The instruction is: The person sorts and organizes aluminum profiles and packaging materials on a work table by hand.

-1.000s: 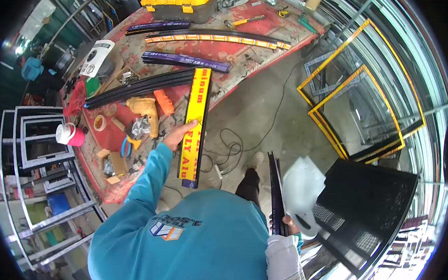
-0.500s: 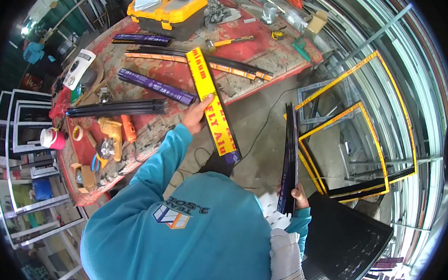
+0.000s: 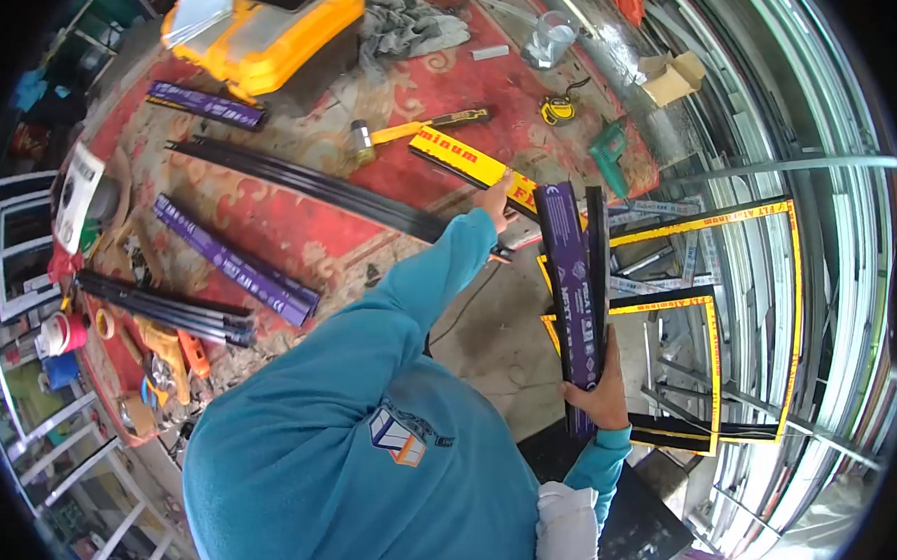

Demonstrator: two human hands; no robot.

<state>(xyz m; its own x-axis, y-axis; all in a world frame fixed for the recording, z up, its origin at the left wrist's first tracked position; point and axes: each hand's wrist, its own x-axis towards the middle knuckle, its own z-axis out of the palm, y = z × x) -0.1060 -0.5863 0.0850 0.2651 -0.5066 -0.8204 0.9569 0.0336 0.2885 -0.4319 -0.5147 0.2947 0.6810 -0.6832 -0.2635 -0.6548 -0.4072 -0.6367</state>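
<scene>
My left hand [image 3: 494, 204] is closed on a dark aluminium profile with yellow film and red lettering [image 3: 462, 158]. The profile lies over the right edge of the table, its right part hidden behind the profiles in my other hand. My right hand [image 3: 604, 387] grips the lower part of a bundle of black profiles with purple film [image 3: 576, 286], held nearly upright off the table's edge. A hammer with a yellow handle [image 3: 400, 133] lies just left of the yellow-film profile. Long dark profiles [image 3: 312, 186] rest on the table to the left of my left hand.
The table's red patterned cover [image 3: 300, 239] carries purple-film profiles [image 3: 234, 261], a yellow toolbox [image 3: 268, 47], a tape measure [image 3: 556, 109] and a green tool [image 3: 609, 155]. Yellow-edged frames [image 3: 789, 325] stand right, before long metal bars [image 3: 848, 297]. Drills and pliers lie lower left.
The yellow-film profile has swung from steep to slanting and moved toward the right over the table edge. My right hand has raised the bundle, and its purple face now shows. The view has shifted.
</scene>
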